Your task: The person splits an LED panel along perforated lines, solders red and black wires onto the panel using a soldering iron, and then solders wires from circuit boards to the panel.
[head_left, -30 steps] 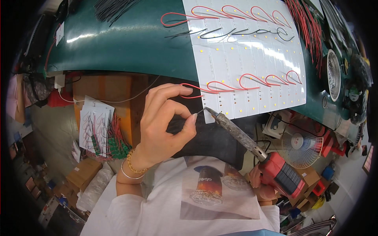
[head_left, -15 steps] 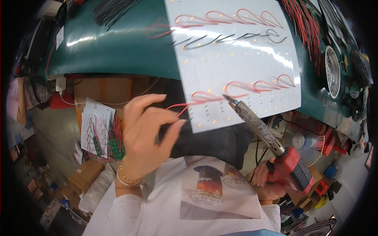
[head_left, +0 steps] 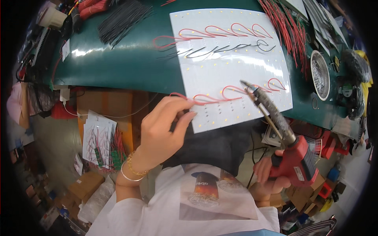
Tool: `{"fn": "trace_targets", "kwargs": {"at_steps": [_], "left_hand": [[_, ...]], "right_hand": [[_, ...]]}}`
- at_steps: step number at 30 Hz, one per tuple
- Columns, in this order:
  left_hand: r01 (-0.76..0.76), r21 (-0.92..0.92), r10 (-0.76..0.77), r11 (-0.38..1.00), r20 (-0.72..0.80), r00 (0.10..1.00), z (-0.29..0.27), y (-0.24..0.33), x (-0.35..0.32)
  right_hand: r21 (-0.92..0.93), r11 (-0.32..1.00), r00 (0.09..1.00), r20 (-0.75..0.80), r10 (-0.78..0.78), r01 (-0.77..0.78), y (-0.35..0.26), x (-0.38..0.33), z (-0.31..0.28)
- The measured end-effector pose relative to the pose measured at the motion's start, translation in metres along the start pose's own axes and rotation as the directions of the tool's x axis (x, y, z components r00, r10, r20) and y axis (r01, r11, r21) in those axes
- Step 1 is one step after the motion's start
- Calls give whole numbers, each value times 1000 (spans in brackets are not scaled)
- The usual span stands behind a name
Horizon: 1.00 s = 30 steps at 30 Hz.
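Observation:
At the left edge of a white LED board [head_left: 216, 76], my left hand [head_left: 161, 126] has its thumb and forefinger closed in around the end of a red wire [head_left: 177, 94]. The grip itself is partly hidden by the fingers. My right hand [head_left: 265, 173] holds a red-handled soldering gun [head_left: 301, 161], its dark tip over the board's lower row of red wire loops [head_left: 204, 98]. Another row of red loops [head_left: 212, 31] and a row of short black wires [head_left: 224, 48] lie across the far part of the board, which overhangs the table's near edge.
The green table [head_left: 130, 67] carries a black wire bundle [head_left: 122, 21], red wires [head_left: 289, 39] and a round metal bowl [head_left: 320, 74]. Below left lie white boards [head_left: 96, 137] with wires and green circuit boards [head_left: 116, 159]. A fan [head_left: 315, 147] stands at right. Someone's arm shows far left.
My left hand has moved right to the board's edge, its fingers closing in at the red wire. The soldering gun's tip has moved right and up, away from the loop it was near.

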<state>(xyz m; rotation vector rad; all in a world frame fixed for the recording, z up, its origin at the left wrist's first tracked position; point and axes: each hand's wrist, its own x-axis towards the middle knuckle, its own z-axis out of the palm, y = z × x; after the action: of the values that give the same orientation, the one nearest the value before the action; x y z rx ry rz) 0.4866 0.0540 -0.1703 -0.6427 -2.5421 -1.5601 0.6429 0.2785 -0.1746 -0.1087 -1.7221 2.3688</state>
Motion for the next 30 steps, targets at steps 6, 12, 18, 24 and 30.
{"fn": "trace_targets", "kwargs": {"at_steps": [6,12,18,24,30], "left_hand": [[-12,137,36,990,-175,984,9,6,21],[161,227,-171,960,27,985,-31,-1,-10],[436,-68,-424,897,141,894,-48,0,-14],[234,-503,-315,832,-81,946,-40,-1,-2],[57,-188,-51,981,40,998,-16,-3,15]], "right_hand": [[-200,975,969,-203,-142,101,-1,43,25],[-88,990,981,-149,-126,114,3,65,21],[-168,976,977,-137,-161,137,17,90,22],[-89,989,978,-162,-132,119,10,76,21],[-140,987,954,-297,31,-75,-12,25,13]]}}
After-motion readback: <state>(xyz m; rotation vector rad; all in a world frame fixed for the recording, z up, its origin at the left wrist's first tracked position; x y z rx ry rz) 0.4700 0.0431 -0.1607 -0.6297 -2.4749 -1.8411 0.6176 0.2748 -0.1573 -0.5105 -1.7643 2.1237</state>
